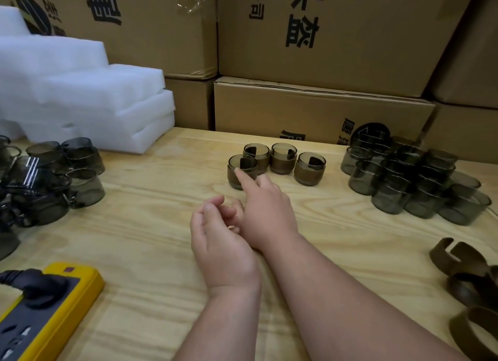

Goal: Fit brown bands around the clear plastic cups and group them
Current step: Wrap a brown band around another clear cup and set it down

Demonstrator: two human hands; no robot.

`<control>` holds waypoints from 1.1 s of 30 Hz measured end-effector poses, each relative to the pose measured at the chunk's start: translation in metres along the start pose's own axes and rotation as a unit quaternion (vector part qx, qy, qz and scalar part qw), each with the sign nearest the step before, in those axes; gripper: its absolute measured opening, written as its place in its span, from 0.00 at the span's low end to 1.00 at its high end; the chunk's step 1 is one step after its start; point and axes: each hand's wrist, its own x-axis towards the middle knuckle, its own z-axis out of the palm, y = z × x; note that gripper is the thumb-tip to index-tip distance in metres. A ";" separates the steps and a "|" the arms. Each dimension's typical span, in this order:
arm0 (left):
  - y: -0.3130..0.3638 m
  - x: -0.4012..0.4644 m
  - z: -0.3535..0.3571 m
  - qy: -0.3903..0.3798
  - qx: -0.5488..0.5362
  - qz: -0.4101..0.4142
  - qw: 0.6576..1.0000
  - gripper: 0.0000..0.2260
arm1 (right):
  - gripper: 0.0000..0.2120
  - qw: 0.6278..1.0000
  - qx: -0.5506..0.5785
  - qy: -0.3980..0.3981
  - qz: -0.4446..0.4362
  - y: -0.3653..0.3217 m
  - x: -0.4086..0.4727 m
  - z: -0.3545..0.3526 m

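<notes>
Four banded cups (pixel 277 165) are shown grouped at the middle far side of the table (pixel 167 204), just ahead of both hands. The nearest-left banded cup (pixel 240 172) is touched on its near wall by the extended forefinger of the right hand (pixel 265 212); the other fingers of that hand are hidden behind it, and nothing is seen to be gripped. The left hand (pixel 221 239) is held just beside the right wrist, fingers loosely curled and empty. The bare cups (pixel 412 182) are stacked in a pile to the right of the group, well apart from the hands and nearer the right arm. The loose bands (pixel 469 280) are seen at the near right edge, lying as open hoops, again on the right-arm side. A further heap of dark cups (pixel 54 177) lies at the far left. Each cup is short, smoky-clear and upright, mouth upward; each fitted band is wrapped round the lower wall as a matt brown collar. The next move is judged to be a reach rightward for a bare cup and a band
</notes>
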 end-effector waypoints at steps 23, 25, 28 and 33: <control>0.001 0.001 0.000 -0.030 -0.039 -0.004 0.999 0.14 | 0.39 0.869 0.026 0.227 0.439 0.100 -0.032 -0.070; 0.002 0.000 0.000 -0.027 -0.039 -0.008 0.999 0.14 | 0.36 0.871 0.019 0.217 0.440 0.102 -0.034 -0.071; 0.003 -0.001 0.001 -0.022 -0.036 -0.011 0.999 0.14 | 0.29 0.874 0.018 0.210 0.437 0.101 -0.036 -0.069; 0.003 -0.002 -0.001 -0.032 -0.036 -0.014 0.999 0.14 | 0.33 0.869 -0.007 0.204 0.452 0.105 -0.031 -0.073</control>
